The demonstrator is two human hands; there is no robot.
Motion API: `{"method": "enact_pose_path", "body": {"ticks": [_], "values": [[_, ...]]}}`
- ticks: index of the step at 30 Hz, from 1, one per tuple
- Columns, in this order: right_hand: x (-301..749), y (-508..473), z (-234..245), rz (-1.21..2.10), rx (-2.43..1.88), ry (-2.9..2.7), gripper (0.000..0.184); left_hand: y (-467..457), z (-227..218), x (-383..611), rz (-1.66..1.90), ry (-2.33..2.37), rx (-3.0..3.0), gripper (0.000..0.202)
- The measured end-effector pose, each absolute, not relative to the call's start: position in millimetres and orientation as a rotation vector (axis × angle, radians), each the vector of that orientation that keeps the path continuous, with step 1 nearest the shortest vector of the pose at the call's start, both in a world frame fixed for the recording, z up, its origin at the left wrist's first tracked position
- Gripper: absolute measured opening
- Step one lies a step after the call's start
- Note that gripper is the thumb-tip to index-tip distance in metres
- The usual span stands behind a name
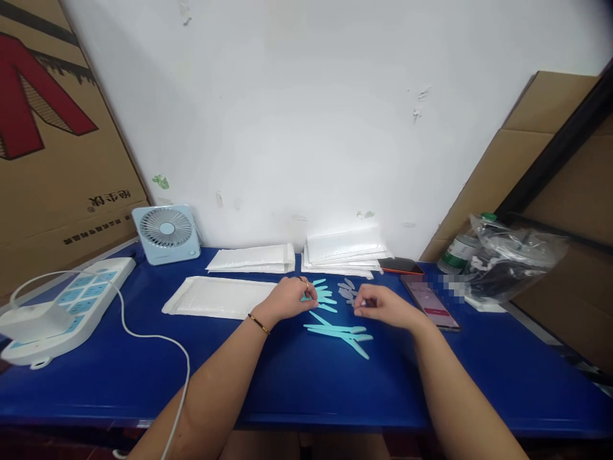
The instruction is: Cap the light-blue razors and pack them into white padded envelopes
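My left hand (290, 298) is closed in a pinch above a row of short turquoise pieces (326, 300), with a bit of turquoise showing at its fingertips, which looks like an eyebrow razor. Close by on the right, my right hand (380, 305) has thumb and forefinger pinched at the edge of a small heap of clear plastic caps (345, 289). A cap seems to be between those fingertips, though it is mostly hidden. Nearer me, several turquoise eyebrow razors (340, 332) lie crossed over one another on the blue table (335, 390).
White padded mailers lie flat (220, 297) beside my left forearm, with another (249, 259) behind and a stack (342, 249) by the wall. A phone (433, 306), bagged items (517, 262), a small fan (166, 233) and a power strip (79, 300) with a trailing white cable surround the work.
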State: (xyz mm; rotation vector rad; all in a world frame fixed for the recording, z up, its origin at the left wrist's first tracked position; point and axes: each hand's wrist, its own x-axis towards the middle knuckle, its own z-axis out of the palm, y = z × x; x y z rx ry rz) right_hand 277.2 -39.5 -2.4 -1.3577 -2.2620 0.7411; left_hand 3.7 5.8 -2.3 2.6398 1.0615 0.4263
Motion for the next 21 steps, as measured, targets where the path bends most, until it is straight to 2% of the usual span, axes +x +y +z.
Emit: {"method": "enact_pose_path", "body": {"ticks": [3,8,13,18,21], "values": [[272,-46,2,0.888,-1.328,-2.437,0.02,-4,-4,13,0.32,0.899,2.632,0.023],[261,-47,-1,0.835,-1.365,-2.434,0.015,-11,-7,22,0.251,0.842,2.646,0.023],[260,-43,-2,0.829,-1.433,-2.284,0.017,-4,-1,18,0.308,1.008,2.735,0.023],[281,-32,-10,0.671,-1.574,-2.076,0.021,15,0,-2,0.434,1.285,2.694,0.027],[289,-27,-15,0.587,-1.61,-1.998,0.027,15,2,-6,0.505,1.279,2.634,0.023]]}}
